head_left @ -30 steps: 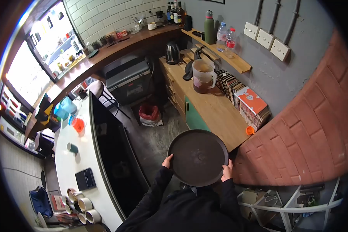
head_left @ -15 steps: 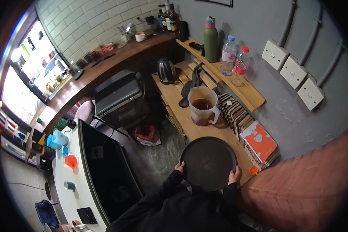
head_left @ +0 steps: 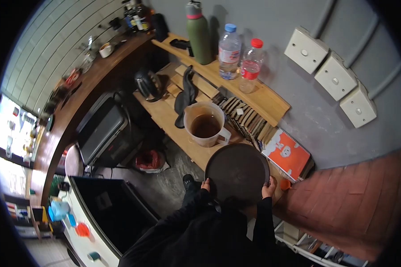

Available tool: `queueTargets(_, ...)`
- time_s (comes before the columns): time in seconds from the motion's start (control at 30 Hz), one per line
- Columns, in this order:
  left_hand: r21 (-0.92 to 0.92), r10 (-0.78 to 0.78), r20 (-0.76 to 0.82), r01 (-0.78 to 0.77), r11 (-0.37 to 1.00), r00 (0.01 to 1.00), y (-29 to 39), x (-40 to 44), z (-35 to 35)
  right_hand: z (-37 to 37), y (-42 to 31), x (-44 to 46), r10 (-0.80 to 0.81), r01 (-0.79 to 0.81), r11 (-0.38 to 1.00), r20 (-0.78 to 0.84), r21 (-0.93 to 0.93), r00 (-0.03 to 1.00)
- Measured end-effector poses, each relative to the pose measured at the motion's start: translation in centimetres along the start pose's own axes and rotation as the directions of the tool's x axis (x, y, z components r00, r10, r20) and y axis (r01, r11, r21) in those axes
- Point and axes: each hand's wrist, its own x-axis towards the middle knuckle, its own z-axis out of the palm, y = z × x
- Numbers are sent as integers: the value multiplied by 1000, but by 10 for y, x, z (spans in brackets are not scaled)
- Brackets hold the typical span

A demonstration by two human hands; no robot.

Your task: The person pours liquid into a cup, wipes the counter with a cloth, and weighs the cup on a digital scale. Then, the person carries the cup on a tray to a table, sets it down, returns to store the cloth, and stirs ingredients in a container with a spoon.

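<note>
A round dark tray (head_left: 237,173) is held level between my two hands, over the front edge of the wooden counter (head_left: 165,116). My left hand (head_left: 206,184) grips its left rim, and my right hand (head_left: 269,188) grips its right rim. Just beyond the tray stands a translucent pitcher (head_left: 205,124) with brown liquid inside, its handle pointing towards the right. A notebook with an orange cover (head_left: 287,152) lies on a row of records or thin books (head_left: 241,116) behind the tray. Near my right hand is a small orange object (head_left: 285,184).
A narrow shelf (head_left: 271,107) holds a green bottle (head_left: 199,38) and two plastic bottles (head_left: 229,53). Beyond the pitcher are a black cloth (head_left: 186,95) and a kettle (head_left: 148,85). A lined bin (head_left: 150,160) stands on the floor, left of the counter.
The view has turned and come nearer the counter. The tray, still in both my hands, has moved from over the floor to the counter's edge, close to the pitcher. A shoe now shows below.
</note>
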Motion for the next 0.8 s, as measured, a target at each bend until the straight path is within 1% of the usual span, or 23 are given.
queueTargets(0.03, 23, -5, 14, 5, 1000, 1000, 5, -4, 2, -3, -6, -5, 145, -149, 982, 40, 115, 989)
queueTargets(0.07, 35, 9, 12, -9, 999, 1000, 9, -8, 6, -4, -13, -7, 156, -157, 981, 22, 113, 988)
queueTargets(0.13, 57, 15, 11, -15, 998, 1000, 13, -17, 6, -1, -4, -12, -29, 26, 999, -52, -48, 998)
queueTargets(0.17, 113, 37, 55, -43, 993, 998, 17, -20, 3, 3, 0, -16, 61, -61, 998, -22, 3, 998)
queueTargets(0.2, 164, 58, 97, -74, 984, 994, 19, -21, 1, 1, -8, -21, 68, -68, 998, -25, 1, 997)
queueTargets(0.23, 168, 56, 93, -71, 983, 994, 18, -19, 1, -3, -26, -27, 28, -37, 985, -55, -170, 998)
queueTargets(0.27, 161, 72, 98, -87, 983, 993, 15, -17, 1, -5, -47, -31, -19, -6, 942, -71, -337, 997)
queueTargets(0.3, 148, 90, 98, -104, 983, 991, 13, -16, 0, -4, -59, -32, -20, 0, 942, -56, -335, 998)
queueTargets(0.33, 138, 90, 80, -101, 985, 993, 12, -16, -2, -2, -69, -32, -105, 77, 940, -67, -332, 992)
queueTargets(0.37, 132, 120, 115, -135, 982, 986, 12, -16, -4, 1, -79, -33, -191, 158, 932, -72, -327, 979)
queueTargets(0.4, 118, 155, 146, -172, 978, 977, 15, -15, -5, 3, -97, -31, -207, 184, 930, -41, -317, 977)
queueTargets(0.43, 95, 193, 169, -211, 973, 967, 21, -14, -7, 5, -116, -30, -148, 162, 974, 97, -158, 984)
queueTargets(0.47, 58, 204, 129, -213, 975, 970, 29, -11, -12, 11, -129, -27, -108, 113, 994, 252, -5, 962)
queueTargets(0.5, 174, 211, 111, -228, 958, 971, 44, -8, -19, 26, -131, -23, -255, 244, 967, 262, 74, 931)
queueTargets(0.53, 286, 213, 87, -230, 930, 973, 58, -6, -28, 37, -143, -22, -287, 271, 958, 310, 95, 906)
queueTargets(0.6, -9, 271, 79, -271, 963, 959, 90, -32, -51, 59, -178, -22, -336, 275, 942, 500, 195, 798)
queueTargets(0.67, -264, 257, 180, -205, 942, 949, 119, -63, -86, 85, -207, -26, -402, 319, 915, 622, 247, 672)
queueTargets(0.7, -319, 272, 122, -222, 922, 954, 127, -75, -104, 100, -222, -29, -430, 329, 901, 671, 281, 604)
queueTargets(0.73, -377, 330, 139, -258, 890, 934, 132, -86, -122, 115, -236, -34, -456, 337, 887, 713, 315, 533)
queueTargets(0.77, -431, 392, 153, -296, 853, 907, 134, -96, -141, 130, -249, -40, -491, 380, 863, 735, 334, 468)
queueTargets(0.8, -475, 408, 96, -319, 820, 908, 132, -104, -160, 143, -265, -51, -517, 402, 841, 756, 362, 402)
